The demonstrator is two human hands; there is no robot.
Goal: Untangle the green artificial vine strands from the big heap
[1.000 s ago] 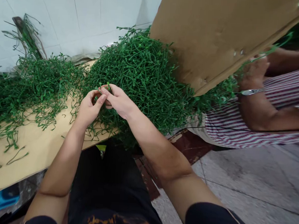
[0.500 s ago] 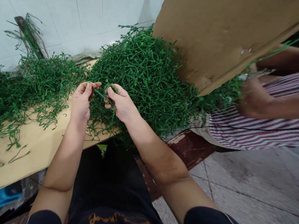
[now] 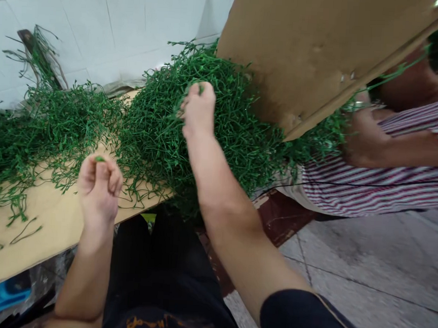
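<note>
double pinch here!
left hand (image 3: 99, 184) grips a green tip (image 3: 99, 159) over the worktop (image 3: 56, 218), right hand (image 3: 200, 111) a green sprig (image 3: 201, 89) over the heap (image 3: 240, 121).

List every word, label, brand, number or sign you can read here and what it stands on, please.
Orange lettering on the front of the dark shirt: script-like, too blurred and partial to quote.
No other lettering, number or sign can be made out.
</note>
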